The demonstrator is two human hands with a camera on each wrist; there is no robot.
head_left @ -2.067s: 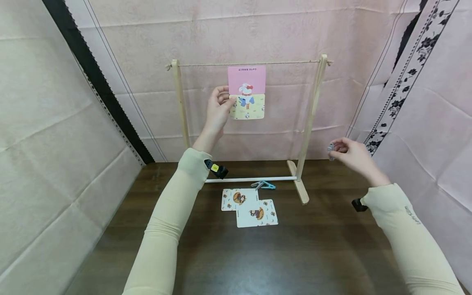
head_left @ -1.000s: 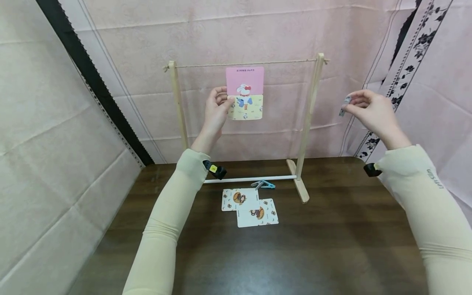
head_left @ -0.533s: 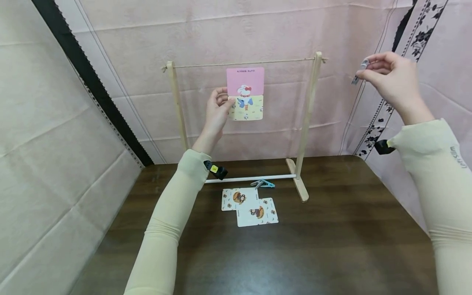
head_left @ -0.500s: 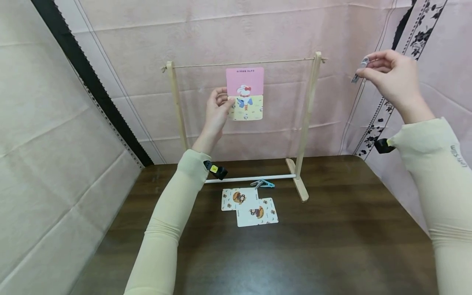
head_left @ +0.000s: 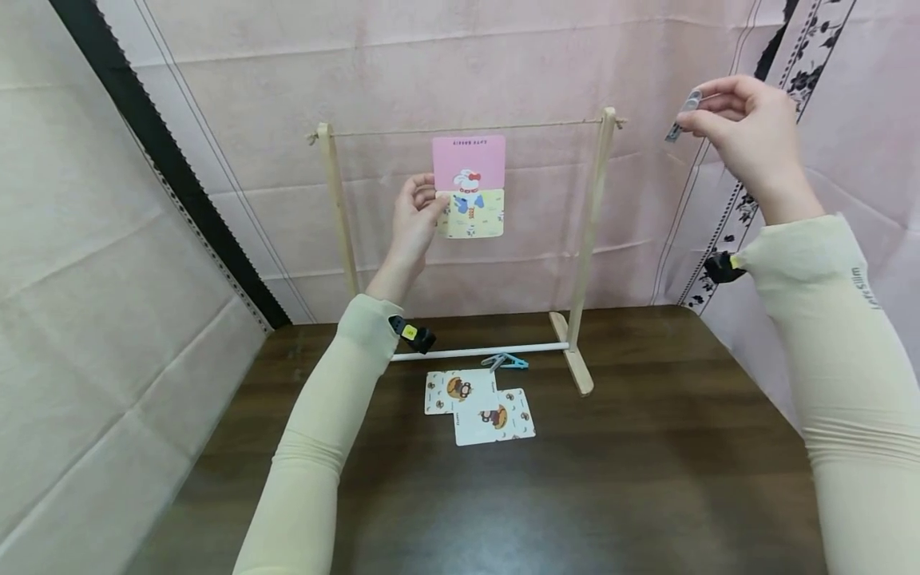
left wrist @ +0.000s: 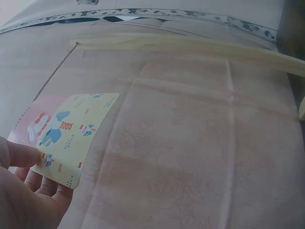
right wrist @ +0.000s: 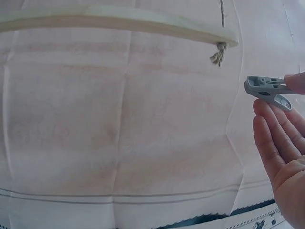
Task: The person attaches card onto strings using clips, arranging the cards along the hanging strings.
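Pink-and-yellow card (head_left: 469, 187), held with its pink half uppermost: it is pinched at its left edge between the thumb and fingers of the left hand (head_left: 415, 214), its top edge seen just below the cord (head_left: 539, 125) strung between two wooden posts (head_left: 591, 224); whether card and cord touch cannot be told. A grey clip (right wrist: 264, 87) is pinched between the thumb and fingers of the right hand (head_left: 751, 132), well apart from the card and to the right of the right-hand post. On the dark table (head_left: 647, 447), two overlapping white cards (head_left: 494, 417) are seen near the white bar (head_left: 453, 353), beside which a blue clip (head_left: 517, 365) and a paler clip (head_left: 497, 362) are laid together.
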